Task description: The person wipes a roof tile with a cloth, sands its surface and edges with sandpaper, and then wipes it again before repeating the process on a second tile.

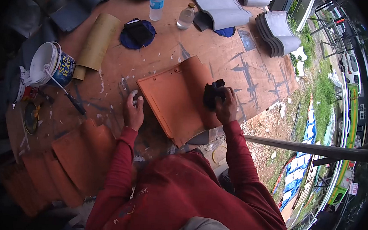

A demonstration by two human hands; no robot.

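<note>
An orange roof tile (172,101) lies at an angle on the wooden table, its raised curved side toward the right. My right hand (228,106) is closed around a black cloth (212,94) at the tile's right edge. Just left of the tile is my left hand (133,111), its thumb and fingers apart, holding nothing. Whether its fingers touch the table cannot be made out. More orange tiles (81,154) lie overlapped at the lower left.
The paint-marked table (109,74) carries a white bucket (45,63), a tan curved tile (98,41), a dark round cloth (137,33), two bottles (156,4) and stacked grey tiles (277,33). A metal bar (307,147) crosses at right.
</note>
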